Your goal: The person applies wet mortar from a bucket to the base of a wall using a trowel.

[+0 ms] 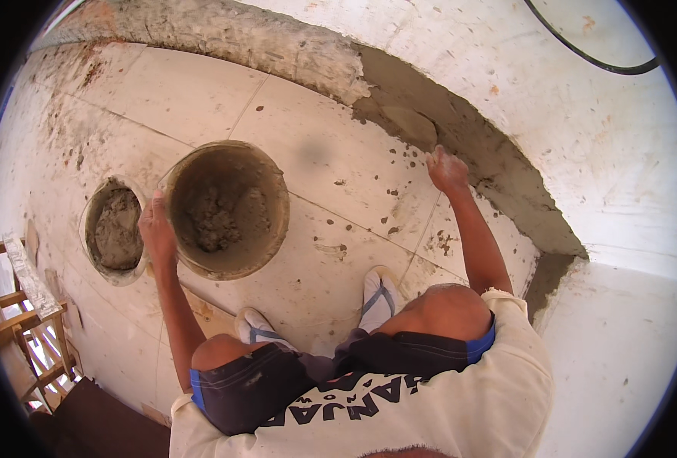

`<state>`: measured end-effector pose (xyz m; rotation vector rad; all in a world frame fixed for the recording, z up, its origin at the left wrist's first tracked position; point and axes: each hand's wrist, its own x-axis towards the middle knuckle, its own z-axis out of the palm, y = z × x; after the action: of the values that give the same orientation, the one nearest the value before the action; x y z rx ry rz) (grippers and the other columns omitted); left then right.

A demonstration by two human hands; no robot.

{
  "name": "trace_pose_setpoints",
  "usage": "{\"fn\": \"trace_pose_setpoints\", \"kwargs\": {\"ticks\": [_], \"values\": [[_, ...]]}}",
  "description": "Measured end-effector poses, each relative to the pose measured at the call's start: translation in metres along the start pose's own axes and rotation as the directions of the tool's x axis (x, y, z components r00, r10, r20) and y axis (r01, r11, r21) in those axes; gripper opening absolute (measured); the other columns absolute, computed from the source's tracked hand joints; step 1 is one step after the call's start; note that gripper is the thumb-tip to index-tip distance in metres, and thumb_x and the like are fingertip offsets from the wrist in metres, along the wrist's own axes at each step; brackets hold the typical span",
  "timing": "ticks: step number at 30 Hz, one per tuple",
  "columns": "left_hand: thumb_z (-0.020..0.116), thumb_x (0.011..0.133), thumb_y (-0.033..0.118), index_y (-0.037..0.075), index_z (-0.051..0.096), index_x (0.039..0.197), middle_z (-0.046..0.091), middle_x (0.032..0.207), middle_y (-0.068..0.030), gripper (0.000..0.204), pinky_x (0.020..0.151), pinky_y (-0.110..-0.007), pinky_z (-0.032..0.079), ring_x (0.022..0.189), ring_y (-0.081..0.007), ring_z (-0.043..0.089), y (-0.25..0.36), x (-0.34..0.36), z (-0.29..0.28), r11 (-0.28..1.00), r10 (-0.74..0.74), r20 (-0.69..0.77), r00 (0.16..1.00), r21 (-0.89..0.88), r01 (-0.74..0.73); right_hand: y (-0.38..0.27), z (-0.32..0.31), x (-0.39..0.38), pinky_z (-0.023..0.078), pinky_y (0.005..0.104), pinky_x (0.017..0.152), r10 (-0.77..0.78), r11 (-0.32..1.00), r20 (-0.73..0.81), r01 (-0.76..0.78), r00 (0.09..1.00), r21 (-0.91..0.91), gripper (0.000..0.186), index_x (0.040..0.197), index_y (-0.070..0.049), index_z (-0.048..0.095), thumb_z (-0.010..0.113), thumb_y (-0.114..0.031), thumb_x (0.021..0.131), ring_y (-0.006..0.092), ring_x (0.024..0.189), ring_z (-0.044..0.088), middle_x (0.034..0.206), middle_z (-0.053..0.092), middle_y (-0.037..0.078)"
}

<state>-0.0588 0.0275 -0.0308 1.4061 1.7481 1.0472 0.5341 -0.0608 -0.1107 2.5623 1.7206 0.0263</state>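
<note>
With its fingers over the near-left rim, my left hand (157,229) grips a round bucket (279,210). Wet grey mortar (220,217) lies in the bottom of that bucket, which looks slightly tilted. Left of the hand stands a smaller container (88,229) filled with mortar. My right hand (448,169) is closed in a fist at the foot of the wall, gripping a trowel (409,124). The trowel's mortar-smeared blade lies against the fresh grey mortar band (499,156) along the wall base. The fist hides its handle.
Light floor tiles (331,179) carry mortar splatters near the band. A rougher, drier mortar strip (277,53) continues left along the wall. A black hose (594,59) hangs at upper right. Wooden framing (29,328) stands at lower left. My sandalled feet are between bucket and wall.
</note>
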Motion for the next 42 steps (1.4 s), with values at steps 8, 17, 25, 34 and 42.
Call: {"fn": "trace_pose_setpoints", "kwargs": {"ticks": [8,17,25,34,42], "values": [[0.049,0.106,0.033,-0.008,0.065,0.099,0.060,0.082,-0.0051,0.045,0.073,-0.034,0.044,0.078,-0.0146,0.049,-0.005,-0.007,-0.004,1.000,0.005,-0.061,0.998,-0.009,-0.005,0.027,-0.007,-0.048,0.054,0.0541,0.078,0.186,0.982,0.021,-0.185,0.982,-0.033,0.040,0.114,-0.009,0.058,0.055,-0.045,0.096,0.0415,0.090,0.069,0.097,0.071,0.023],[0.048,0.105,0.035,-0.008,0.064,0.099,0.059,0.081,-0.0079,0.046,0.076,-0.036,0.044,0.078,-0.0175,0.049,-0.002,0.001,-0.001,0.999,0.038,-0.024,0.999,0.029,-0.037,-0.001,0.003,-0.042,0.053,0.0523,0.081,0.053,0.997,-0.034,-0.051,0.998,0.052,0.039,0.113,-0.009,0.060,0.059,-0.042,0.094,0.0408,0.094,0.068,0.102,0.069,0.022],[0.050,0.103,0.033,-0.007,0.060,0.088,0.057,0.076,-0.0204,0.043,0.071,-0.041,0.044,0.071,-0.0262,0.050,0.023,-0.008,0.016,0.987,0.082,-0.014,0.997,0.140,-0.079,-0.110,-0.061,-0.047,0.054,0.0499,0.080,-0.437,0.854,-0.149,0.461,0.887,0.241,0.038,0.114,-0.008,0.061,0.063,-0.039,0.091,0.0386,0.093,0.068,0.104,0.069,0.019],[0.058,0.100,0.033,-0.002,0.058,0.078,0.057,0.068,-0.0240,0.042,0.063,-0.047,0.044,0.062,-0.0394,0.054,0.070,-0.047,0.056,0.968,0.141,0.123,0.982,0.193,-0.163,-0.256,-0.100,-0.061,0.056,0.0467,0.068,-0.699,0.706,0.267,0.699,0.664,0.111,0.028,0.104,-0.003,0.065,0.061,-0.028,0.093,0.0357,0.080,0.070,0.090,0.068,0.025],[0.060,0.100,0.035,-0.003,0.051,0.074,0.047,0.064,-0.0184,0.047,0.059,-0.040,0.040,0.060,-0.0246,0.039,0.057,-0.053,0.051,0.972,0.188,0.157,0.970,0.110,-0.206,-0.269,-0.054,-0.088,0.052,0.0471,0.093,-0.788,0.607,0.409,0.465,0.461,0.645,0.034,0.107,-0.001,0.069,0.060,-0.029,0.089,0.0428,0.102,0.065,0.104,0.070,0.024]]}}
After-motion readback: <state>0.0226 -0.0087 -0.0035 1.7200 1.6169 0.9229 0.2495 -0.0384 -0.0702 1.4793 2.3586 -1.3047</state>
